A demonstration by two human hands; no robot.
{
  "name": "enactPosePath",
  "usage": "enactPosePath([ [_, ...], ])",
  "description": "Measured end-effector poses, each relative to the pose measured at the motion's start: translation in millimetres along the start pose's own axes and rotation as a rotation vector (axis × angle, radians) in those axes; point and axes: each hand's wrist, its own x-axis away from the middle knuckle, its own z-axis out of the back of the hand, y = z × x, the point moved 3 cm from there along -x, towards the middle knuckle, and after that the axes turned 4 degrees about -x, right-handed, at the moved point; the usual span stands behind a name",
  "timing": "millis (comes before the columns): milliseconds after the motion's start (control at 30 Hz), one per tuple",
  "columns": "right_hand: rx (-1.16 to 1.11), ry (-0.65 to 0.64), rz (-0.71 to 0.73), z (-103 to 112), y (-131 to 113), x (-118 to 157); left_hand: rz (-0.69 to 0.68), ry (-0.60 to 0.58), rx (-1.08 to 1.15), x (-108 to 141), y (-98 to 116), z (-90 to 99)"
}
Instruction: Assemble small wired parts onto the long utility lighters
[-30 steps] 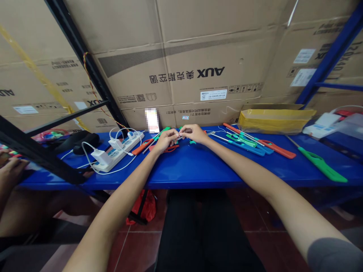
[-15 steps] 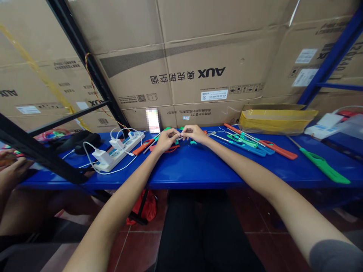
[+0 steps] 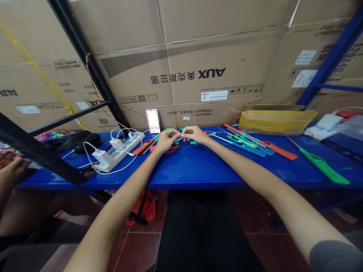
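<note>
Above the far part of the blue table, my left hand and my right hand meet fingertip to fingertip. Both are closed in a pinch around something too small to name. Under and beside my left hand lie an orange lighter casing and an orange long-nosed lighter. Small green plastic pieces rest close below my right hand. To its right are several long-nosed lighters, among them a blue one, an orange one and a green one.
A white power strip with plugged-in chargers and loose cables sits at the left. Behind the hands stands a lit phone against the cardboard. A yellow-taped box is at the back right. Another person's hand shows far left.
Both hands stay pinched together at almost the same spot. Only slight finger movement shows, and the lighters have not moved.
</note>
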Motion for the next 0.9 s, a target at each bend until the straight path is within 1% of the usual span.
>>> enactPosePath([
  [433,0.017,0.005,-0.025,0.5,-7.2,0.9,0.031,0.019,0.037,0.0,2.6,0.0],
  [700,0.018,0.01,-0.013,2.4,-3.8,-1.0,0.02,0.0,0.031,0.7,4.0,-0.1],
  [900,0.036,0.02,-0.025,2.4,-3.1,-0.5,0.025,0.016,0.035,-0.1,3.1,-0.7],
])
